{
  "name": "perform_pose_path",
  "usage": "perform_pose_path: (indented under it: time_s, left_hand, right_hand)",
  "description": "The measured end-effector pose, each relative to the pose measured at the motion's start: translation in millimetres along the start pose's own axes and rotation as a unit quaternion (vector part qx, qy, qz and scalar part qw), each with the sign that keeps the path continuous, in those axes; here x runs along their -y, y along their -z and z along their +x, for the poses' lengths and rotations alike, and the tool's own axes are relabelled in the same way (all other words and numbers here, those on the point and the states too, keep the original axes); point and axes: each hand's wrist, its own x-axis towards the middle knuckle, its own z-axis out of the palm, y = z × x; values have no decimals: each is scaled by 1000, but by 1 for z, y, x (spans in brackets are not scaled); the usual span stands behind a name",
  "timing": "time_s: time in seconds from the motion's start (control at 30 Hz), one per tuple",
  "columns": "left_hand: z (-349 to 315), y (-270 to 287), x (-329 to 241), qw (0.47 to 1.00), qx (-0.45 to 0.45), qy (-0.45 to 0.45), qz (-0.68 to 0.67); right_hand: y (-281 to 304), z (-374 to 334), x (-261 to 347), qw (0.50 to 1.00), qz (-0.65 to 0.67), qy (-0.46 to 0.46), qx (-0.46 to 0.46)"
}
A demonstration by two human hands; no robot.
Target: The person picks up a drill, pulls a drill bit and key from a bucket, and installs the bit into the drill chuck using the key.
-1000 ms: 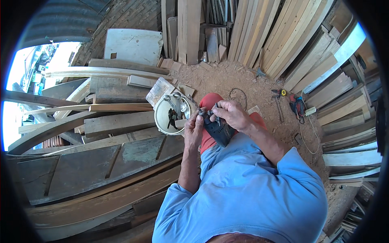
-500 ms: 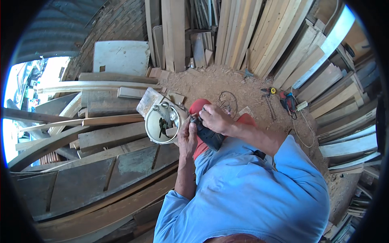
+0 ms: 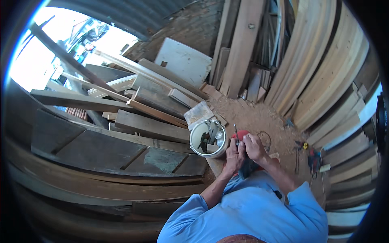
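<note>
A dark power drill (image 3: pixel 245 168) lies in my lap against my blue shirt, its front end pointing away from me. A thin drill bit (image 3: pixel 236 130) sticks up from that end. My left hand (image 3: pixel 234 156) is closed round the front of the drill, near the chuck. Right beside it, my right hand (image 3: pixel 254 149) is closed too, its fingertips bent in at the chuck; what they pinch is hidden. Just left of my hands stands a white bucket (image 3: pixel 193 142) holding dark tools, a clear plastic item and a pale block.
Stacked boards (image 3: pixel 156 131) fill the left side. Tall planks (image 3: pixel 245 44) lean at the back, beside a white panel (image 3: pixel 182 60). On the sawdust-covered floor (image 3: pixel 279 121) at the right lie a red-and-black power tool (image 3: pixel 314 161) with a cord and a yellow tape measure (image 3: pixel 305 145).
The view has swung, so everything sits further right and lower. The drill bit now shows above my left hand. Both hands stay together at the drill's front end.
</note>
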Motion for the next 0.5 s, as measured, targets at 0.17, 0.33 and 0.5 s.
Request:
perform_pose_path:
  time_s: [0.17,0.33,0.5]
  left_hand:
    - [-8,4,18,999,-41,-27,-5]
    - [-2,2,48,998,-50,24,1]
    - [-6,7,59,991,-9,83,-102]
  right_hand:
    - [-17,-2,-2,992,-51,117,-26]
    - [-24,1,14,993,11,111,-28]
    - [-15,4,11,989,-26,140,36]
